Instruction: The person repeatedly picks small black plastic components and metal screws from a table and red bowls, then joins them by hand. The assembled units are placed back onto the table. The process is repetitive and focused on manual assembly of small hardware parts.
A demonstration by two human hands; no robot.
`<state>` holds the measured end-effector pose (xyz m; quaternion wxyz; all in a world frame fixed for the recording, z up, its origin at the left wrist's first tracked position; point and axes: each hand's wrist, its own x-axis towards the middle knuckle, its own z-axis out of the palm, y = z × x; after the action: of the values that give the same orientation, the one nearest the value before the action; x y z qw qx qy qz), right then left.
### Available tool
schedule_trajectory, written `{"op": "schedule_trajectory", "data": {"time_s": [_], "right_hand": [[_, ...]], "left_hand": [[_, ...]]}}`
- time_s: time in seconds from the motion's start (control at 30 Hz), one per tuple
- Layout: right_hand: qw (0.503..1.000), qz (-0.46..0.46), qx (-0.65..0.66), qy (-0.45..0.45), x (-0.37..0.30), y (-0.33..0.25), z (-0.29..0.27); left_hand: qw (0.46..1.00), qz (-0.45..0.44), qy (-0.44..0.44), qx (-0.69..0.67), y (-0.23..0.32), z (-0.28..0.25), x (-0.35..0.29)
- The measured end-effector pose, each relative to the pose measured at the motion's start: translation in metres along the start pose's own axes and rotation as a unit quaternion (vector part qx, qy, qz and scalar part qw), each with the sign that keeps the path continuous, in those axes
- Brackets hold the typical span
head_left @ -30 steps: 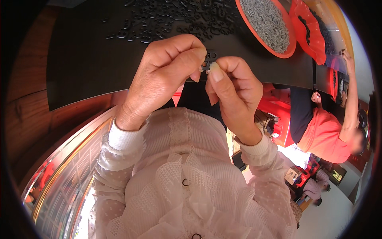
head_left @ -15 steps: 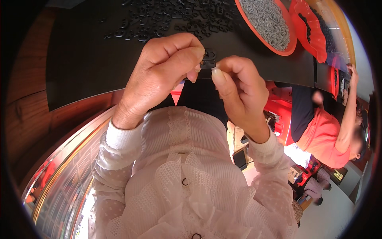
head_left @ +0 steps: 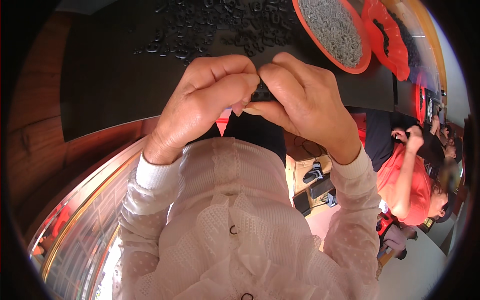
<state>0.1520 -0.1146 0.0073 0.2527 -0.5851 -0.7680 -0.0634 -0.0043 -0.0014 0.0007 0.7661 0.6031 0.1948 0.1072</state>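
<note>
Dark worktable [head_left: 100, 95], wooden wall [head_left: 30, 125], pale floor [head_left: 425, 270].

We find no labels, signs or screens in this view, and no wrapped or boxed packages. The nearest we can list are 2 open containers at the upper right of the dark table [head_left: 100, 95]: 1 round orange bowl [head_left: 361, 66] filled with small grey pieces, and just beside it, further right, 1 orange tray with a wavy rim [head_left: 372, 22] holding small black pieces. Neither carries any marking that we can make out.
</note>
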Motion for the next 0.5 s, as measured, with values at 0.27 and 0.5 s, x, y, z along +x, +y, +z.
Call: {"op": "schedule_trajectory", "data": {"time_s": [0.27,0.5], "right_hand": [[1.000,-0.007,0.029,0.003,0.003,0.002,0.005],[0.999,-0.018,0.024,-0.037,0.005,0.003,0.000]], "left_hand": [[0.999,0.004,-0.030,0.021,-0.001,-0.005,0.002],[0.994,0.108,-0.008,0.009,-0.013,-0.002,0.004]]}}
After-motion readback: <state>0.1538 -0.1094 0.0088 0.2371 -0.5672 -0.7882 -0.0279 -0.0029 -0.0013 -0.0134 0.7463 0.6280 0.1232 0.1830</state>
